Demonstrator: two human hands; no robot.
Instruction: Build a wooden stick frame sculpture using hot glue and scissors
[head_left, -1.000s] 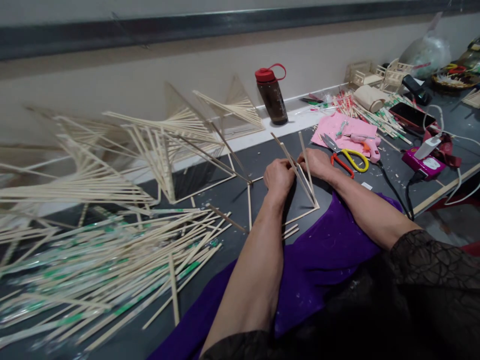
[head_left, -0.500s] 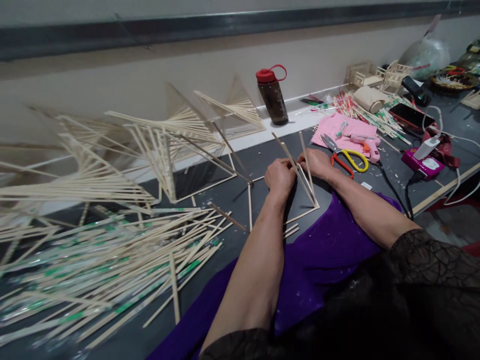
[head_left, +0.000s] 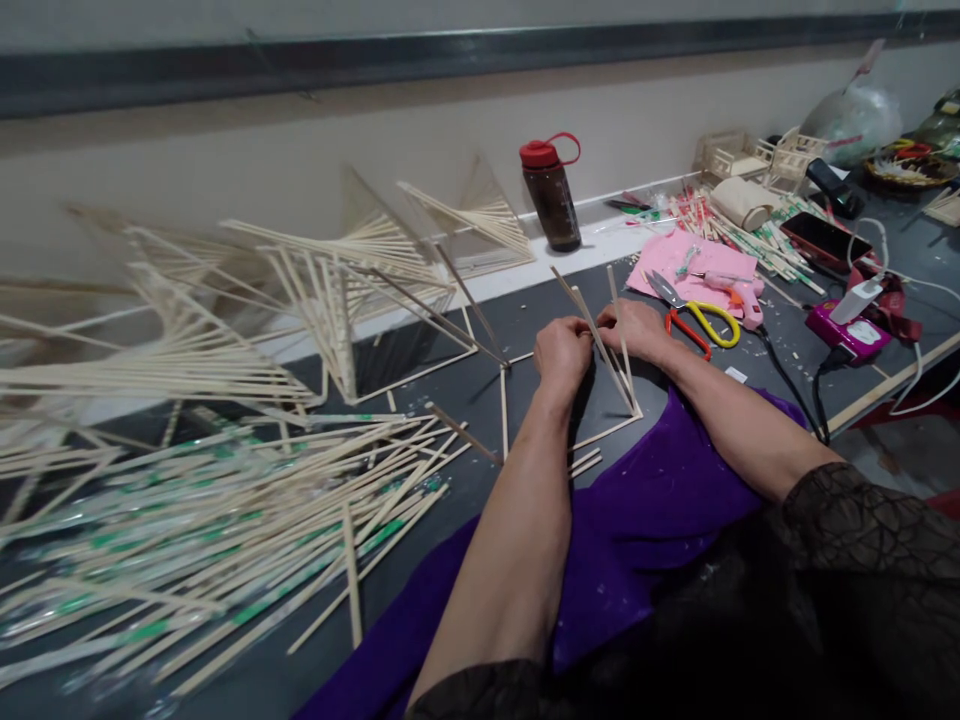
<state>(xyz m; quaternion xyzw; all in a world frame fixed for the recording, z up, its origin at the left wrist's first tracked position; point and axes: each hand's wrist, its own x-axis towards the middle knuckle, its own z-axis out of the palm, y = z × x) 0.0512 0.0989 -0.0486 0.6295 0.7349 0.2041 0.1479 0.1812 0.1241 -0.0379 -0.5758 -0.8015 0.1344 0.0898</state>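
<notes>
On the dark tabletop stands a frame of thin wooden sticks (head_left: 504,412), with its base flat and several sticks rising at a slant. My left hand (head_left: 564,350) is closed at the far side of the frame, fingers bent inward. Right beside it, my right hand (head_left: 632,328) pinches at the same spot, behind the slanting sticks (head_left: 619,340) that rise from the near right corner. The fingertips nearly meet, and the exact piece between them is mostly hidden. Short stick pieces (head_left: 585,462) lie by my left forearm.
Loose sticks in plastic wrapping (head_left: 285,530) cover the left. Twisted stick structures (head_left: 345,250) stand along the wall, near a red-capped bottle (head_left: 551,200). To the right lie scissors (head_left: 686,310), a pink glue gun (head_left: 739,292), a purple power socket (head_left: 847,328) with cords and a phone (head_left: 825,240).
The view has shifted slightly, so everything sits a little further right. Both hands stay at the same place on the frame, with hardly any movement.
</notes>
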